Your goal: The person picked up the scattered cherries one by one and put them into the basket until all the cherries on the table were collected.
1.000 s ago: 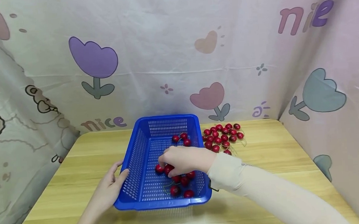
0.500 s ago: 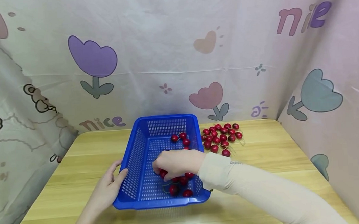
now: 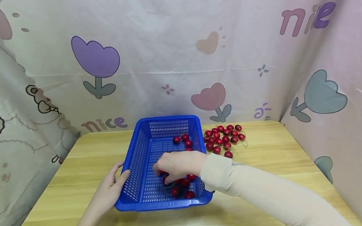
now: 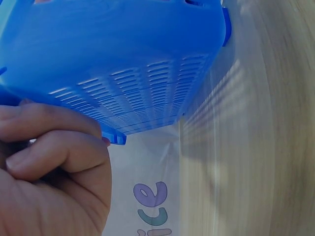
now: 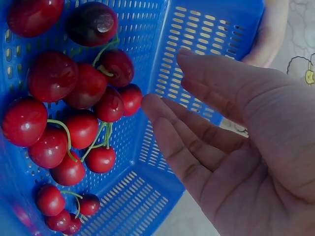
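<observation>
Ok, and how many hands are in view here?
2: left hand gripping the left side of the blue basket, right hand over the cherries inside it; no third hand shows.

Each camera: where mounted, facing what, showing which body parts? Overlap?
Head: head-worn, facing forward and down at basket, cherries; shows left hand, right hand, sleeves.
Left wrist: worn there, facing basket's outside; shows left hand.
Right wrist: worn there, facing into basket; shows right hand, some of left hand.
Head and right wrist share cherries inside basket.
</observation>
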A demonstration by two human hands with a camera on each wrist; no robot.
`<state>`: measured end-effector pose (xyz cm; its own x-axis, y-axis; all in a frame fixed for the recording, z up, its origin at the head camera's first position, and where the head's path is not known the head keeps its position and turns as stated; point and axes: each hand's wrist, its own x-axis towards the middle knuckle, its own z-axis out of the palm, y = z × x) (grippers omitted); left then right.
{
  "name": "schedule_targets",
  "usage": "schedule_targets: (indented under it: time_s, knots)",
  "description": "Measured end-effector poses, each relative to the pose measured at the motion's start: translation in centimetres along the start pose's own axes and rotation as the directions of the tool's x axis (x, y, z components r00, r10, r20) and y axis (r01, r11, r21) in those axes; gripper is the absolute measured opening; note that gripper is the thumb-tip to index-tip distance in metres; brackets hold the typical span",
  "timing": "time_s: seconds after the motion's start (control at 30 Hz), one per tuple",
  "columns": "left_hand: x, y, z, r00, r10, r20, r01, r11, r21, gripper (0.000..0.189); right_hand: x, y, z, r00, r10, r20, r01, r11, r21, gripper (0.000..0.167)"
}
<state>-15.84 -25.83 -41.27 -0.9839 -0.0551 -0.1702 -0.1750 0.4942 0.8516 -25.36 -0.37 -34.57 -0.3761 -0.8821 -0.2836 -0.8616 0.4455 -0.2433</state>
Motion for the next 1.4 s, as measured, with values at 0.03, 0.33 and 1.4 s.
schedule_targets:
  time_s: [0.03,0.33,1.4]
  knots:
    - [0.0,0.1,0.0,1.000,-0.002,-0.001,0.002,1.000,-0.003,0.062,0.0,0.1,0.0,1.000,-0.004,-0.002,0.004,1.000,0.001,0.035]
    - [-0.3,0.1,0.1,1.000,-0.020,0.005,0.020,1.000,0.000,0.062,-0.6,0.8,-0.2,1.000,-0.006,-0.025,0.007,0.999,0.033,0.034]
    - [0.1,0.0,0.1,1.000,-0.027,-0.002,0.027,1.000,-0.005,0.062,-10.7,11.4,-3.0,0.907,0.236,-0.348,-0.139,0.949,0.283,0.026]
